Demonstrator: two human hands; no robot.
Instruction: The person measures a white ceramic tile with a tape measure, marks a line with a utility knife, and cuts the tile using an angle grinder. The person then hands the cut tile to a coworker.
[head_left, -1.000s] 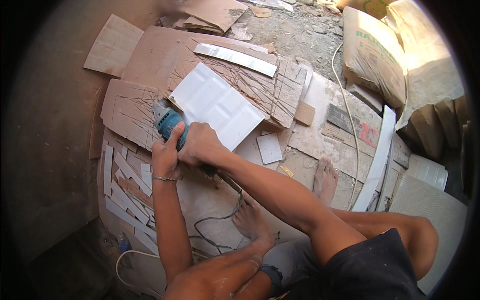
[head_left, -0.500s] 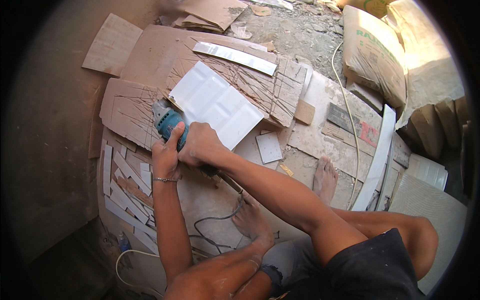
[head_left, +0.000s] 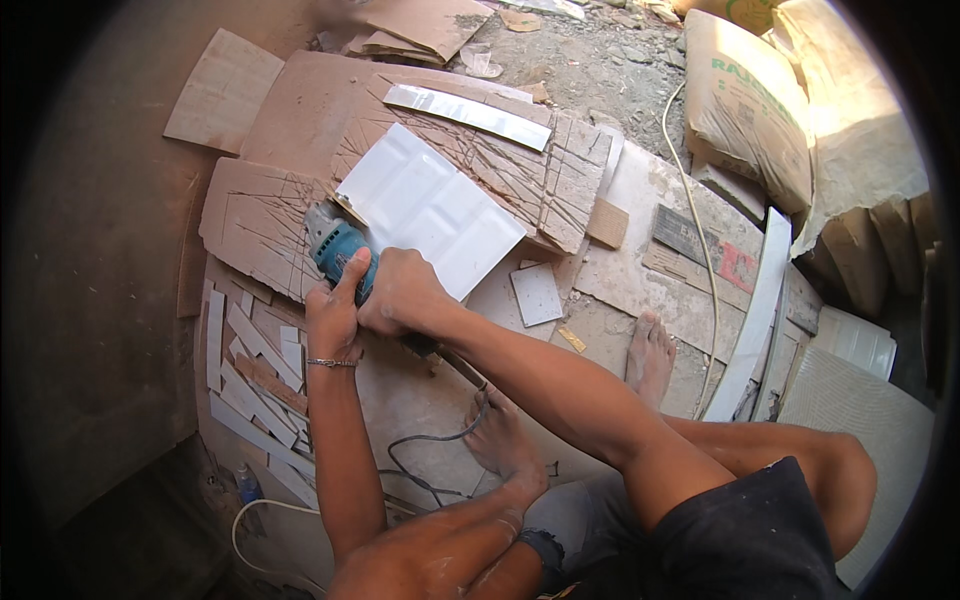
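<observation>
I see both hands closed around a teal angle grinder (head_left: pixel 335 250) just left of centre in the frame. My left hand (head_left: pixel 335 318) wraps the body from below, thumb stretched up along the casing; my right hand (head_left: pixel 405 292) grips the rear part from the right, fingers curled over it. The grinder's long axis runs from lower right to upper left, its head pointing toward the upper left, and its dark cord (head_left: pixel 430 440) trails down toward the lower middle of the frame.

The head sits at the lower left edge of a white ribbed tile (head_left: pixel 430 205), which lies tilted as a diamond on scored cardboard sheets (head_left: pixel 300 130) in the upper middle. I cannot tell whether the disc actually touches the tile, as the head is partly hidden by the casing.

Above the tile a long white strip (head_left: pixel 468 115) lies on the same cardboard. To the right of my right hand a small white tile offcut (head_left: pixel 537 294) rests on the floor, and a pile of narrow white tile strips (head_left: pixel 245 360) fills the lower left beside my left forearm. My bare feet (head_left: pixel 650 350) rest right of centre, close to the cord. Tan sacks (head_left: pixel 745 100) stack in the upper right, with a white cable (head_left: pixel 690 200) running down beside them and a long white trim piece (head_left: pixel 755 310) leaning at right.
</observation>
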